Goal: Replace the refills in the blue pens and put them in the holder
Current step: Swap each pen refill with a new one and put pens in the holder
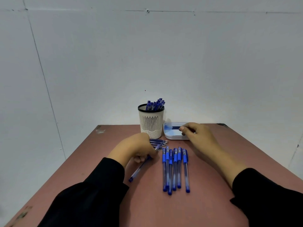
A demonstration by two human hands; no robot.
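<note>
Just in front of the cream slotted plastic holder (151,124), full of blue pens, the left hand (134,147) grips a clear blue-tipped pen (140,167). Beside the holder, the right hand (197,134) pinches a dark refill (175,127) over the shallow white tray (172,137); six capped blue pens (175,167) lie nearer the person

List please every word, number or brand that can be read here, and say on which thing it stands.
None can be read.
Capped pens on the table: small marks on the blue grips, too blurred to read.
Holder: no text visible.
White tray: no text visible.
</note>
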